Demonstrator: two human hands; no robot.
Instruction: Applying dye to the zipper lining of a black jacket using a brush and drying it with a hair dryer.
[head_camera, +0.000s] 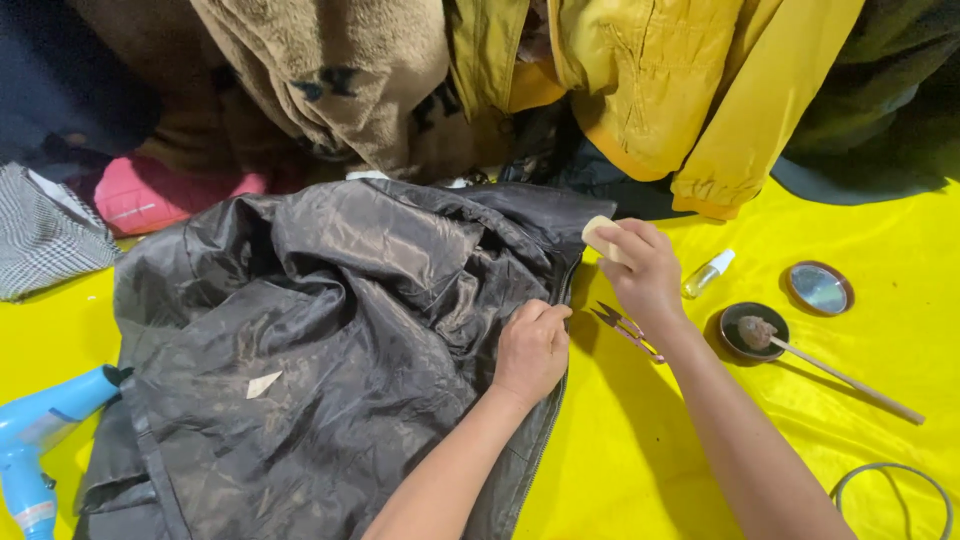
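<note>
A dark, shiny jacket (330, 330) lies spread inside-out on a yellow cloth (640, 450). My left hand (532, 348) presses down on the jacket's right edge beside the zipper, fingers curled. Just above it, my right hand (640, 268) pinches a small pale block (597, 236) at the jacket's edge. A small white patch (263, 383) sits on the lining to the left.
Small snips (625, 325) lie under my right wrist. To the right are a little spray bottle (708, 273), a round lid (818, 288), and a dark dish (754, 331) with a stick. A blue hair dryer (40, 430) lies at left. Piled clothes fill the back.
</note>
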